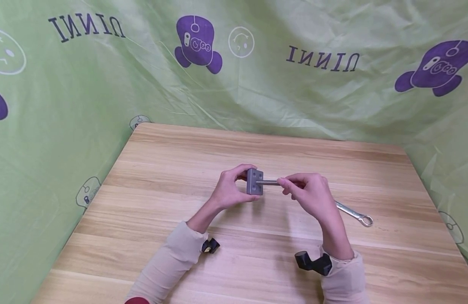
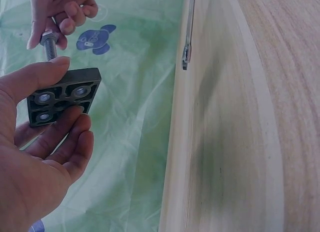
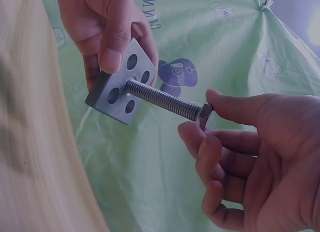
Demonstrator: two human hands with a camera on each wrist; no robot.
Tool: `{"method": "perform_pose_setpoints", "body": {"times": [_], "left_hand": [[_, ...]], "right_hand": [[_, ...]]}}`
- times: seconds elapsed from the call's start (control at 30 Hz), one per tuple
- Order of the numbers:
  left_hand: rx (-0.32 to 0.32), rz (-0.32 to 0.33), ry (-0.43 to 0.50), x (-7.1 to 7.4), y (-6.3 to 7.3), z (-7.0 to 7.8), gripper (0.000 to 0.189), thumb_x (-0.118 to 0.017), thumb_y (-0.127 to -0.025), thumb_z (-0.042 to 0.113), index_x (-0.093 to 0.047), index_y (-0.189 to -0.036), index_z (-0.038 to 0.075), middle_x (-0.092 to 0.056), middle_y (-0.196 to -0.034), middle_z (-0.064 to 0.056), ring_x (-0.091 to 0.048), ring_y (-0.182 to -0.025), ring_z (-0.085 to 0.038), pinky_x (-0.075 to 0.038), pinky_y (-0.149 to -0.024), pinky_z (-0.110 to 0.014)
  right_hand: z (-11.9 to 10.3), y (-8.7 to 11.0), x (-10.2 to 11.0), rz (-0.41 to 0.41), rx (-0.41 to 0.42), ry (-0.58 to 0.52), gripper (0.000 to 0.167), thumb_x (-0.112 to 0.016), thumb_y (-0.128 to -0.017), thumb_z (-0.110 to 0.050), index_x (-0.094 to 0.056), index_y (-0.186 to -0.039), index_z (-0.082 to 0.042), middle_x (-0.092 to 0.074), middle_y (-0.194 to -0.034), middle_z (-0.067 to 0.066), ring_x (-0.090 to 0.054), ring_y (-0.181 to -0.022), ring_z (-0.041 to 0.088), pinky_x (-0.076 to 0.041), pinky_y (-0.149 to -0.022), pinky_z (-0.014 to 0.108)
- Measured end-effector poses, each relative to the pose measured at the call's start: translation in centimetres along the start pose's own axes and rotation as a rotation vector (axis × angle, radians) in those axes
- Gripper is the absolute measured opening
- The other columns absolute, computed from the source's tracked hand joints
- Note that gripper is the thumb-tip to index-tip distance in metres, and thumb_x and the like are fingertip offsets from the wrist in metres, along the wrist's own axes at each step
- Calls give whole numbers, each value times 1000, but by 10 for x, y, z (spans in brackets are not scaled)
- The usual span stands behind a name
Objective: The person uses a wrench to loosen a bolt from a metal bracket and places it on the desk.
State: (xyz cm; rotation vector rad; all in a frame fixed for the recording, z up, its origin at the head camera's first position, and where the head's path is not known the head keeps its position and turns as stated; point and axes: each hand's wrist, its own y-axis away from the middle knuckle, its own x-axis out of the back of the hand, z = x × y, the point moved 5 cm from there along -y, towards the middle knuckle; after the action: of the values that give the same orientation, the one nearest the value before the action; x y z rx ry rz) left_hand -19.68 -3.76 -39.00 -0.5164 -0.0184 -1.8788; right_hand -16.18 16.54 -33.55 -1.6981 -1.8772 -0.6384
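My left hand point(image 1: 229, 188) grips a dark grey square block point(image 1: 251, 182) by its edges, thumb on one side and fingers on the other. In the right wrist view the block's face point(image 3: 122, 94) shows several round holes near the corners. A threaded hex bolt point(image 3: 165, 102) stands out from the middle of that face, its tip in the centre hole. Its hex head point(image 3: 204, 116) is pinched between the thumb and fingers of my right hand point(image 1: 309, 192). The block's ribbed back point(image 2: 62, 97) shows in the left wrist view. Both hands are raised over the table.
A silver wrench point(image 1: 353, 212) lies on the wooden table point(image 1: 161, 169), partly behind my right hand, its ring end toward the right. Green printed fabric point(image 1: 234, 97) hangs around the table's back and sides. Black camera mounts sit on both wrists.
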Motion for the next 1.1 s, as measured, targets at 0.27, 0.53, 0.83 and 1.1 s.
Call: {"method": "perform_pose_setpoints", "body": {"times": [0.27, 0.53, 0.83, 1.1], "left_hand": [[1, 5, 27, 2, 0, 0, 71, -91, -61, 2, -62, -126, 4, -73, -111, -18, -70, -95, -32, -56, -93, -55], [5, 4, 44, 2, 0, 0, 71, -91, -61, 1, -63, -126, 4, -73, -110, -18, -69, -95, -33, -56, -93, -57], [4, 7, 29, 2, 0, 1, 70, -91, -61, 1, -63, -126, 5, -73, -111, -17, -70, -96, -32, -56, -93, -54], [0, 2, 22, 2, 0, 1, 71, -91, -61, 3, -63, -126, 5, -73, -111, -17, -70, -95, -31, -56, -93, -53]], "right_hand": [[-7, 1, 3, 100, 192, 17, 22, -81, -82, -11, -79, -103, -7, -76, -87, 9, -56, -64, 1, -46, -54, 19], [-10, 4, 4, 157, 377, -26, 28, -80, -72, 10, -80, -94, -7, -75, -92, 9, -54, -63, -3, -49, -62, 13], [-5, 1, 2, 49, 208, -13, 35, -79, -85, -14, -72, -118, -5, -76, -97, 12, -61, -66, 1, -51, -59, 18], [1, 0, 2, 8, -10, 8, 29, -75, -89, -35, -78, -98, -7, -76, -74, 7, -64, -62, 13, -49, -54, 24]]}}
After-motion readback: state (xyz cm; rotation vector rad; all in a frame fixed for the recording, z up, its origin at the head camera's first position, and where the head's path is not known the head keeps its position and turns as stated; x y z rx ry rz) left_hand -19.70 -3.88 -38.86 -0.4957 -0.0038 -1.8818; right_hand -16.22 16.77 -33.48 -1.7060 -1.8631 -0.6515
